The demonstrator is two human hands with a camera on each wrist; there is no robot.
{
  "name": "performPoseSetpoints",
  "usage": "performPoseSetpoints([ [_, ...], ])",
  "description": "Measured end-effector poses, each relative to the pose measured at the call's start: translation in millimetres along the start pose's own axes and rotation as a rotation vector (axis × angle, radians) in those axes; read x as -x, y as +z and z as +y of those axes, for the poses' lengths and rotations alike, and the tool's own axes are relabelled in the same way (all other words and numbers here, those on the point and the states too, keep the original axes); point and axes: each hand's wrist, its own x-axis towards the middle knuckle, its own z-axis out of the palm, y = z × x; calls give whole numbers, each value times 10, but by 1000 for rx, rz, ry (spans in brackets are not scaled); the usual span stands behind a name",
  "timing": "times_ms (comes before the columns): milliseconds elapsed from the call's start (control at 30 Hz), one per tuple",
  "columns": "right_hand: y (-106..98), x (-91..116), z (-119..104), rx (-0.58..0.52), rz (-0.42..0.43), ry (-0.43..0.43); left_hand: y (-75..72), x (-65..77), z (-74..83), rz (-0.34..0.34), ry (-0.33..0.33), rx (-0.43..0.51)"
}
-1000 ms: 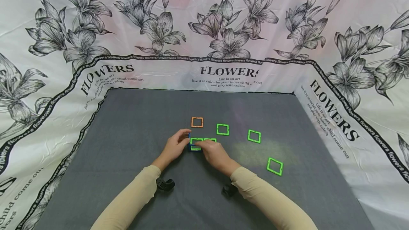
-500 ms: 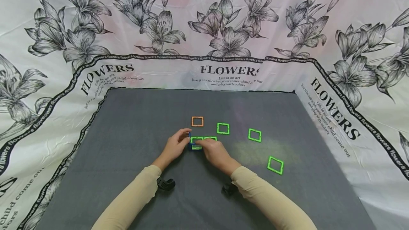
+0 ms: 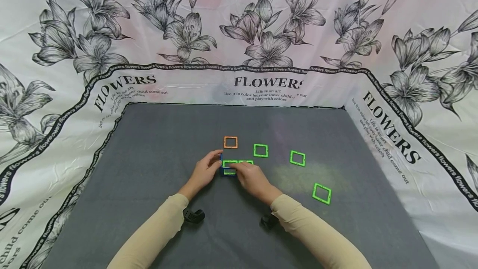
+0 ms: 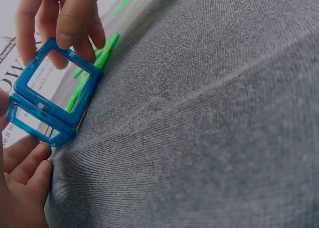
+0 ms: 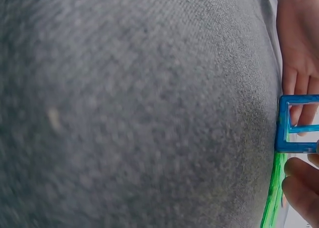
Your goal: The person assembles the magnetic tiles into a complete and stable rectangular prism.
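My right hand (image 3: 254, 179) pinches the top edge of an upright blue square magnetic tile (image 4: 39, 94) between thumb and fingers. A second blue magnetic tile (image 4: 42, 121) stands at an angle to it, meeting it at a corner. My left hand (image 3: 203, 173) holds this second tile, with fingers on its outer side. Behind the front blue tile, a green magnetic tile (image 3: 229, 161) lies flat, with another green tile (image 3: 245, 161) beside it on the right. My right fingers cover part of both green tiles in the head view.
An orange square tile (image 3: 230, 137) lies beyond the hands. Three loose green tiles are spread to the right: a near one (image 3: 260, 145), a farther one (image 3: 297, 164) and the rightmost one (image 3: 317, 199). Grey cloth (image 3: 168, 136) covers the table, bordered by a flower-printed sheet (image 3: 269, 90).
Both hands stay almost still on the blue tiles. The view shifts very slightly; the loose tiles have not moved.
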Motion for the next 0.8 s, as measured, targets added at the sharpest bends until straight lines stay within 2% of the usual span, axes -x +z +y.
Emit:
performPoseSetpoints([
  [200,-55,-4,40,-8,-59,76,-2,-24,15,7,-9,4],
  [500,-106,64,194,-2,-91,127,6,18,-14,27,-36,9],
  [633,-131,52,249,-1,-87,137,27,83,-7,62,-53,39],
  [800,-160,41,290,-8,-91,137,74,183,43,144,-95,76],
])
